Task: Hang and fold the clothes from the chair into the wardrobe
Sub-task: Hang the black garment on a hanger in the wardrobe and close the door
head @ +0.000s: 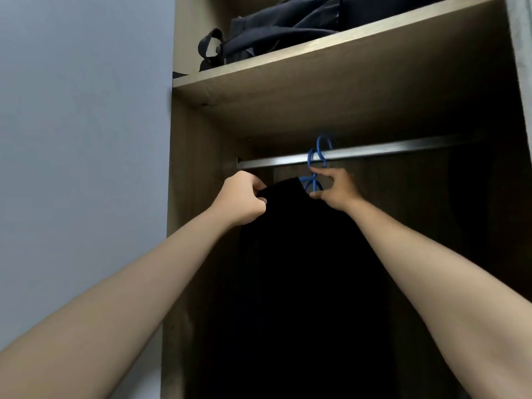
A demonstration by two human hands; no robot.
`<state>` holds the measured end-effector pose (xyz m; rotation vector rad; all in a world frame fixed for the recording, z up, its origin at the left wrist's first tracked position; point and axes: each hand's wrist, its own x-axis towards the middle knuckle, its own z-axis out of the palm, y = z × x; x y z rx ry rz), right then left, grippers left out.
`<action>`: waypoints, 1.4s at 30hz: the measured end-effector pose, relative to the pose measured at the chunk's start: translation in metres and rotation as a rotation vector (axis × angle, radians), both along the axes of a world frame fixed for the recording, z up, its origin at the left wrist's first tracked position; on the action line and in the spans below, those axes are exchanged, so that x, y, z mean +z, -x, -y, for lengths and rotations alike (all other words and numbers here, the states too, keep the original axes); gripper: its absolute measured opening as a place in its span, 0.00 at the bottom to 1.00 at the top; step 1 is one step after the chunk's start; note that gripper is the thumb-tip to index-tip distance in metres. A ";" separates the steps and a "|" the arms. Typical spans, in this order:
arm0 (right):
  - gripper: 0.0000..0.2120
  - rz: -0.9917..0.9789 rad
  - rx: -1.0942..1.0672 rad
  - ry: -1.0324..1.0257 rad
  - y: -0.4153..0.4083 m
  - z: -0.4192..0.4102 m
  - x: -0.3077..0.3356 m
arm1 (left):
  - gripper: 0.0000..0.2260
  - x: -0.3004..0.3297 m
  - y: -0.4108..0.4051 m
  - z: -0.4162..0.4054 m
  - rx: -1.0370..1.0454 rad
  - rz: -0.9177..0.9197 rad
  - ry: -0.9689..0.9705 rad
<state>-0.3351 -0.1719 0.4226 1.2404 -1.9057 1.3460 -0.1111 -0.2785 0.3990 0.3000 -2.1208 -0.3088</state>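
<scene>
Overhead, wooden wardrobe [198, 254] (grey wall [80, 139] beside) holds a metal rail [374, 152].

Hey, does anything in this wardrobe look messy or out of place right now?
Mostly tidy. The one odd spot is the upper wooden shelf: a dark navy bag lies slumped there, its strap loop hanging over the front edge.

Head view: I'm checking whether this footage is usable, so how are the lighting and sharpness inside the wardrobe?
Head view: the wardrobe interior is dim, so the black garment shows no fold detail; the rail catches a soft glare; the blue hangers and both hands, left hand and right hand, look slightly soft; wide-angle bending tilts the shelf.
</scene>
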 end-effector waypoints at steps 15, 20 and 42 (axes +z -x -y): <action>0.30 0.144 0.084 -0.205 -0.001 -0.009 -0.030 | 0.30 -0.061 0.008 0.011 -0.144 0.257 -0.069; 0.30 0.071 -0.121 -0.253 -0.027 -0.011 -0.038 | 0.35 -0.075 -0.001 -0.003 -0.083 0.310 -0.048; 0.19 -0.204 0.749 -0.008 -0.401 -0.055 -0.224 | 0.14 -0.245 -0.349 -0.138 0.641 -0.456 0.044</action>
